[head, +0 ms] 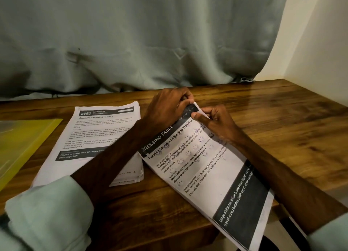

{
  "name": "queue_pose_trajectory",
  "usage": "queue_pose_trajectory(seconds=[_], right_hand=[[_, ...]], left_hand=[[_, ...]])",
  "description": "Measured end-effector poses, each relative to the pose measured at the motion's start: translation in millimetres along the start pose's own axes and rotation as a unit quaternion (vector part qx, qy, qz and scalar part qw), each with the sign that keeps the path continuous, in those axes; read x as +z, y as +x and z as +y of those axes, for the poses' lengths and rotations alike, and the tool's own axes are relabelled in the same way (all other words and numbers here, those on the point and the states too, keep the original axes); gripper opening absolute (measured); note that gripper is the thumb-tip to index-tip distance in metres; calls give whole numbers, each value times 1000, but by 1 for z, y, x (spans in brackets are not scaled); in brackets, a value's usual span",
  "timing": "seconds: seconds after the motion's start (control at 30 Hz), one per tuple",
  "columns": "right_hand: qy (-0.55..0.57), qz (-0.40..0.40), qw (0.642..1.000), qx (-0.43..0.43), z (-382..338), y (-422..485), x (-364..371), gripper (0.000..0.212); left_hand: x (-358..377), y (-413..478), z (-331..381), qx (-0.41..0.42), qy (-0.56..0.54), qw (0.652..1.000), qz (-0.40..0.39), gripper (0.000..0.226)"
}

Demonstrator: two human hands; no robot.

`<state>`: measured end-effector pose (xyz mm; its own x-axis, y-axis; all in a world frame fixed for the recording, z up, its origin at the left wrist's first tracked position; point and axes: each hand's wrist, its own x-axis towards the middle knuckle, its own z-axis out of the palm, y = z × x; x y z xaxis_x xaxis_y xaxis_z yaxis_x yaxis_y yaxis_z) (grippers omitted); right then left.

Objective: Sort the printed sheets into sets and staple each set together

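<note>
- Stack of printed sheets (98, 133), top pg headed "Screen Cleaning Check", is lying flat on the wooden table (282, 118); using it as ref pt.
- Set of sheets (207, 167) headed "Dressing Table" is lying just R of the stack at a slant. One corner is touching the stack's R edge, and the near end is hanging over the table's front edge.
- L hand (167, 104) is reaching w/ its forearm across the stack. Its fingers are curling round the set's far corner, R of the stack and approx level w/ its far edge.
- R hand (216, 122) is sitting just R of the L hand, pinching the same corner: thumb pressing on top, fingers curled behind.
- Yellow folder (24, 137) is lying L of the stack, a bit apart.
- Grey-green curtain (131, 43) is hanging behind the stack, reaching the table's back edge.
</note>
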<state>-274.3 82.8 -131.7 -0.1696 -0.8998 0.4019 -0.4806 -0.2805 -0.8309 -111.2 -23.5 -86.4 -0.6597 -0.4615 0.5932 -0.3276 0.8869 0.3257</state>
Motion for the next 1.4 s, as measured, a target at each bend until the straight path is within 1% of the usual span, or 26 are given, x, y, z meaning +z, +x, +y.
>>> queue_pose_trajectory(seconds=[0.13, 0.3, 0.43, 0.5, 0.6, 0.77, 1.03, 1.23, 1.3, 1.4], right_hand=[[2, -2, 1000, -7, 0, 0, 0, 14], [38, -10, 999, 18, 1, 0, -2, 15], [151, -9, 986, 70, -4, -2, -2, 15], [178, 4, 981, 81, -7, -2, -2, 14], [229, 2, 969, 92, -9, -1, -3, 14], [185, 6, 978, 99, -13, -4, -7, 14], [131, 9, 988, 84, -17, -4, -7, 12], [113, 15, 991, 69, -15, -4, -9, 13], [99, 15, 993, 56, -14, -4, -10, 13], [91, 14, 995, 46, -13, -3, -10, 12]], left_hand=[[3, 0, 1, -25, -40, 999, 5, 7], [5, 0, 0, -77, -143, 986, 20, 1], [5, 1, -1, -78, -147, 986, 18, 7], [5, 0, -1, -80, -152, 985, 16, 12], [5, -2, 0, -67, -146, 986, 34, 17], [2, -5, 3, -46, -95, 993, 45, 23], [3, -3, 3, -83, -160, 982, 64, 18], [3, -8, 9, -58, -166, 982, 65, 13], [4, -11, 11, -35, -142, 986, 77, 9], [6, -15, 14, 12, -54, 991, 121, 4]])
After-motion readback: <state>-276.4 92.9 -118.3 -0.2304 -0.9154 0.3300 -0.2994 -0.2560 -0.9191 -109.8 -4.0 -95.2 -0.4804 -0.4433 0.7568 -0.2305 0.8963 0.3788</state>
